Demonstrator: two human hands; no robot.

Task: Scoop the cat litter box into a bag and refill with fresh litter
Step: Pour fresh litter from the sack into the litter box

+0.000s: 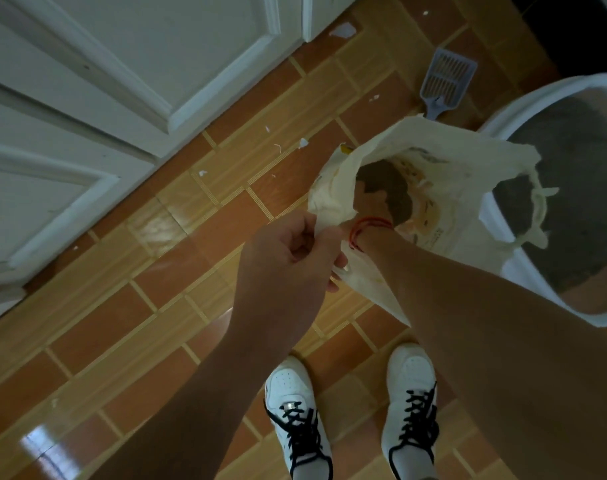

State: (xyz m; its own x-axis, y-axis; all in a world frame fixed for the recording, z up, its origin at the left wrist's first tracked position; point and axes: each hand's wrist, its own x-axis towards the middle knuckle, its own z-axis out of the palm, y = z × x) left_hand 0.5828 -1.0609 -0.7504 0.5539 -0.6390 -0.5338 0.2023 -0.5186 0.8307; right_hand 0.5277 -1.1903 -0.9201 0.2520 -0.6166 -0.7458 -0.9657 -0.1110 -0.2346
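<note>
One cream plastic bag (444,174), thin and crumpled with faded orange-brown print, hangs open between my hands. Its mouth faces up at me, and its far rim overlaps the litter box from where I look.

My left hand (291,252) is curled closed on the near edge of the bag, thumb and fingers pinching a fold of the film. My right hand (381,194) is down inside the bag's mouth past the wrist, where a red string bracelet (369,224) sits at the rim. It shows only as a dark shape in there, so I cannot tell whether its fingers are spread or closed.

Just beyond my right hand stands the white litter box (544,102), holding a bed of grey litter (579,150). Farther out past the bag, a blue-grey slotted scoop (446,79) lies on the orange tiled floor (129,306), beside the box. White scraps (304,143) dot the tiles beyond my left hand, toward the white door (156,46). Beneath my forearms are my left shoe (295,393) and right shoe (413,375), white with black laces.
</note>
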